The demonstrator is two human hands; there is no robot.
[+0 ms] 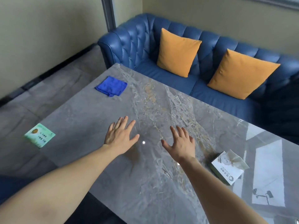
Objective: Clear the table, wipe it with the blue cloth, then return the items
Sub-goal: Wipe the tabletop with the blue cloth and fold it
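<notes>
A person's left hand [120, 135] and right hand [181, 143] hover, fingers spread wide and holding nothing, over the middle of a grey marble-patterned surface [145, 183] in a lounge with a blue tufted sofa [218, 46] and two orange cushions [177, 52] behind it.

The blue cloth [111, 86], folded into a rough square, lies near the far left corner of the surface, well apart from both hands. A tissue box [226, 168] with a sheet sticking out of its top sits near the right side, just beside the right forearm. A green-and-white packet [39, 135] rests at the near left edge, and whether part of it overhangs the rim cannot be told from this angle.

Judging by the layout, clearing has not begun: both items and the cloth are on the surface.

The risks lie at the edges. A careless reach for the packet could nudge it off the left rim onto the floor. The right forearm, swinging outward, could clip the tissue box and push it toward the far side or pull the loose sheet free. The polished top looks slick, so light items may slide rather than lift if pressed flat. Wiping before both items are removed would leave patches uncleaned beneath them.
</notes>
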